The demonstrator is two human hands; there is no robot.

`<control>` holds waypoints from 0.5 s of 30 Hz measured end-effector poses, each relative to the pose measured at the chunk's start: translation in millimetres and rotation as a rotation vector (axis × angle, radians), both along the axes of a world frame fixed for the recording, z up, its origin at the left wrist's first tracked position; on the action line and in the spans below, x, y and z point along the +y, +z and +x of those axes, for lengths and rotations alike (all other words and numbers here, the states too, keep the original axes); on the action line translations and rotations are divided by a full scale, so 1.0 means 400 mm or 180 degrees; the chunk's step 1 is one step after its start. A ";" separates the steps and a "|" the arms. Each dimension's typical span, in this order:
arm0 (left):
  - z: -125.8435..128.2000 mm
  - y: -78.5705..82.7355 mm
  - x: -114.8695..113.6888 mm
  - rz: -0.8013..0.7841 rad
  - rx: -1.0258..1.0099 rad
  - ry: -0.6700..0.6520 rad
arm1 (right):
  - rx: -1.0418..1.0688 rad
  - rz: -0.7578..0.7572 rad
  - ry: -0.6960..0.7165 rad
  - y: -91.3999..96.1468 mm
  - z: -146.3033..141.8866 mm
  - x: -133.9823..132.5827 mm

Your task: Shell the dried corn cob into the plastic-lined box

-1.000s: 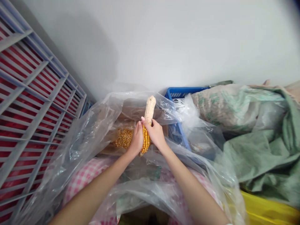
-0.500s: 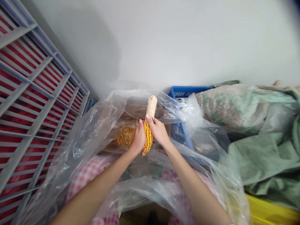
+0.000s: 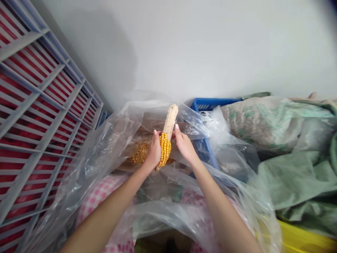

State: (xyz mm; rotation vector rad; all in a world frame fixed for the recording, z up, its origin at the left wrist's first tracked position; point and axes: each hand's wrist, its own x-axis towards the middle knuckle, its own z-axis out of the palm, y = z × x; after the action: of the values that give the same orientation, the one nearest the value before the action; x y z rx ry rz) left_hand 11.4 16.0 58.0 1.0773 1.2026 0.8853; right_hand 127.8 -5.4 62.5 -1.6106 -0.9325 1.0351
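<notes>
An ear of corn slants upward in front of me. Yellow kernels cover its lower part, and its upper part is bare pale cob. My left hand is closed around the kernel-covered part from the left, thumb pointing up along it. On the other side is my right hand, its thumb raised off the ear and a gap between palm and kernels. Its fingertips reach toward the back of the cob, where contact is partly hidden. Loose kernels lie below in a clear plastic bag.
A slatted grey crate with red behind its slats rises at the left. To the right stand a blue basket, a filled printed sack, green cloth and a yellow container. A white wall closes the back.
My right thumb has lifted off the ear and the right hand has shifted slightly away to the right. The ear has tilted a little more, its bare tip moving up and right.
</notes>
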 end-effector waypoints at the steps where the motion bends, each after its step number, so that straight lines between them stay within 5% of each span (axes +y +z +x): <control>1: -0.003 -0.001 0.000 0.0153 0.0122 0.0035 | -0.0088 0.0049 0.0000 0.002 -0.001 -0.002; 8: 0.000 -0.015 -0.021 0.0959 0.0419 -0.0267 | -0.0203 -0.0191 -0.0256 -0.006 -0.040 -0.013; 15: 0.014 -0.013 -0.014 0.0724 0.0327 -0.0373 | -0.0058 0.0008 -0.0315 -0.020 -0.038 -0.007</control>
State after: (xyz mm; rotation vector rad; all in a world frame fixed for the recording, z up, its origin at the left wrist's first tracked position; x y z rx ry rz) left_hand 16.9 10.4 52.9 1.3769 1.1289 0.8993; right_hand 112.4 -8.1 54.7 -1.6497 -0.8572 0.9520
